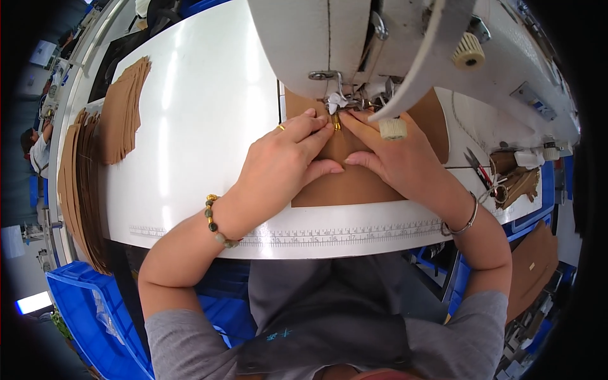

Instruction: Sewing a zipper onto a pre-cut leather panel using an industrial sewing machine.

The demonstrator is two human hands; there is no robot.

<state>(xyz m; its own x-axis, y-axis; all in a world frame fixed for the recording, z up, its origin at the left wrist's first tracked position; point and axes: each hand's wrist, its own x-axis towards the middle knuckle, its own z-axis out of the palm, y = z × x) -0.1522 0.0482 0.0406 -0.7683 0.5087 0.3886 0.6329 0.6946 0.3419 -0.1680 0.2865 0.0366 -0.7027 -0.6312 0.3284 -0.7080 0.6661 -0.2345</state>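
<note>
A brown flat panel (354,189), perhaps leather or a similar sheet, lies under the presser foot (351,101) of a white sewing machine (506,57). My left hand (288,152) rests on the panel's left part, fingers stretched toward the needle area and thumb apart. On the right side my right hand (396,149) presses the panel, its fingers reaching close to the foot and its thumb spread toward the left one. A small gold metal piece (336,122), like a zipper pull, sits between my fingertips. White material (336,102) shows at the foot. The needle tip is hidden.
Stacks of brown cut pieces (123,111) lie at the table's left. Red-handled scissors (482,170) and brown scraps (522,187) are on the right. A printed ruler (304,240) runs along the near edge. A blue bin (95,316) stands below left.
</note>
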